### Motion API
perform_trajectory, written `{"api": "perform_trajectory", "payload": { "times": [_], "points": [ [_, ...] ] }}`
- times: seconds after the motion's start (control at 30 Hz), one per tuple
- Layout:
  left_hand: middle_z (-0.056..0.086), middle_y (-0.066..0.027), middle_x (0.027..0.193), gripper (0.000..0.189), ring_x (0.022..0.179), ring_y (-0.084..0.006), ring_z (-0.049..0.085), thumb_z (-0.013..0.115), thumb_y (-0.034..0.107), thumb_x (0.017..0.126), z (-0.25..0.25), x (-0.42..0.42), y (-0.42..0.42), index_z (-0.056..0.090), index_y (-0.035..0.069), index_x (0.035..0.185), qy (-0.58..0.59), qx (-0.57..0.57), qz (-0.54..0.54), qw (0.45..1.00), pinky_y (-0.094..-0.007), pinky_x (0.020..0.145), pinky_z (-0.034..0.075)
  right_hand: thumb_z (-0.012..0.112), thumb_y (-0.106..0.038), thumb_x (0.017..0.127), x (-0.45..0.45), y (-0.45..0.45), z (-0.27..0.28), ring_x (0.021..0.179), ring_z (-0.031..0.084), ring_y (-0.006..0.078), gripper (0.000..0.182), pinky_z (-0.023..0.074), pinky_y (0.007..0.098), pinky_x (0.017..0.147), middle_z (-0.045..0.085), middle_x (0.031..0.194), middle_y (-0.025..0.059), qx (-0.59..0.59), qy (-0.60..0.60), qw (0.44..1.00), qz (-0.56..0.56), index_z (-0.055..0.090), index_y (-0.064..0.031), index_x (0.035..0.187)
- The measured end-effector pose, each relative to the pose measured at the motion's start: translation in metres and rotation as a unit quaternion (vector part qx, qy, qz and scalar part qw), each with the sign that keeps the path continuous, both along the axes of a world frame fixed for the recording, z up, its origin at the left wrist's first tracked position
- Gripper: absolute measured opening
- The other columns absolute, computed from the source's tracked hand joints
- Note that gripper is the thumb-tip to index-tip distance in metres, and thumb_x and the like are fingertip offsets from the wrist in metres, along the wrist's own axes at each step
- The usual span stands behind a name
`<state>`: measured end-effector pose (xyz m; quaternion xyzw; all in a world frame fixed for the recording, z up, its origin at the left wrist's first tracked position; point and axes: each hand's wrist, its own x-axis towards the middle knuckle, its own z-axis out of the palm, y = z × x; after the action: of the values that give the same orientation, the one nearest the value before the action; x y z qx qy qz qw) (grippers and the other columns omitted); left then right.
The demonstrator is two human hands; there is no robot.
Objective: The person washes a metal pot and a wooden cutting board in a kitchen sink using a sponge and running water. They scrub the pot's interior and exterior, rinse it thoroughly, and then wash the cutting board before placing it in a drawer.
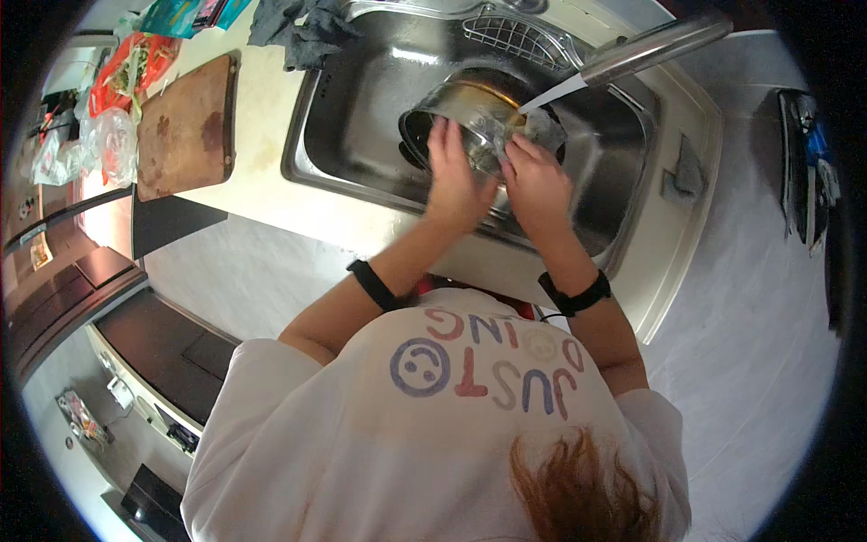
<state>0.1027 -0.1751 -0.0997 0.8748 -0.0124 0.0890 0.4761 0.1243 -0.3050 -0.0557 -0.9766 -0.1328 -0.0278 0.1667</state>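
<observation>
A metal pot (467, 101) is tilted on its side inside the stainless steel sink (359, 88). My left hand (450, 169) lies against the pot's outer wall, fingers spread along it. With bent fingers my right hand (538, 176) holds a greyish cloth or scouring pad (544, 130) at the pot's right side; its exact kind cannot be told. Over the pot reaches the faucet (650, 54), and from its end a white stream of water (552, 93) runs down onto the pot. A dark round thing, partly hidden, is under the pot.
A wire basket (518, 40) hangs at the sink's far edge. Dark grey cloths (301, 30) lie at its far left corner. A wooden cutting board (188, 129) and plastic bags (112, 146) are on the left counter. A small grey cloth (685, 173) rests on the right ledge.
</observation>
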Motion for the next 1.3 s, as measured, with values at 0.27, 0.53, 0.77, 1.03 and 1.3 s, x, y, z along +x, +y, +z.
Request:
{"api": "perform_trajectory", "payload": {
  "times": [0.27,0.53,0.77,1.03,1.3],
  "points": [
    [0.044,-0.0126,0.126,0.081,0.117,-0.0256,0.046,0.077,0.014,0.071,0.007,0.002,-0.046,0.027,0.01,0.134,0.221,-0.502,-0.104,0.83,-0.0399,0.095,0.041,0.053,-0.031,0.089,0.038,0.011,0.016,0.097,0.061,0.0301,0.032,0.0471,0.0377,0.084,0.063,0.111,0.0106,0.135,0.162,0.977,-0.034,0.066,-0.0046,0.1],
    [0.053,-0.0108,0.111,0.069,0.098,-0.0177,0.055,0.071,0.002,0.068,0.011,0.011,-0.039,0.035,0.003,0.126,0.215,-0.461,0.008,0.861,-0.0309,0.08,0.048,0.055,-0.028,0.088,0.058,-0.003,0.02,0.121,0.047,0.0254,0.029,0.0314,0.0431,0.101,0.06,0.12,0.0017,0.027,0.042,0.985,0.164,0.066,-0.0106,0.108],
    [0.057,-0.0065,0.103,0.065,0.094,-0.0159,0.055,0.062,-0.006,0.065,0.029,0.028,0.002,0.041,0.001,0.126,0.302,-0.439,-0.084,0.842,-0.0275,0.085,0.043,0.043,-0.025,0.095,0.134,-0.048,-0.075,0.109,0.055,0.0329,0.04,0.0417,0.0426,0.091,0.059,0.116,0.0164,0.066,0.186,0.979,-0.04,0.046,-0.012,0.132],
    [0.059,-0.0054,0.1,0.056,0.084,-0.0142,0.056,0.06,-0.002,0.063,0.027,0.04,0.035,0.05,-0.004,0.118,0.405,-0.409,-0.145,0.805,-0.025,0.073,0.045,0.051,-0.029,0.091,0.059,-0.001,-0.03,0.123,0.043,0.0359,0.045,0.0371,0.0423,0.1,0.042,0.137,0.0178,0.168,-0.06,0.982,0.063,0.05,-0.0022,0.126],
    [0.058,-0.0152,0.114,0.08,0.101,-0.0223,0.057,0.052,-0.002,0.054,0.021,0.053,0.052,0.04,-0.007,0.132,0.376,-0.48,-0.155,0.777,-0.0294,0.087,0.046,0.046,-0.013,0.093,0.16,-0.052,-0.041,0.12,0.047,0.0202,0.031,0.0376,0.0361,0.102,0.057,0.122,0.0087,0.27,0.306,0.912,0.037,0.056,-0.0138,0.122]
  ]
}}
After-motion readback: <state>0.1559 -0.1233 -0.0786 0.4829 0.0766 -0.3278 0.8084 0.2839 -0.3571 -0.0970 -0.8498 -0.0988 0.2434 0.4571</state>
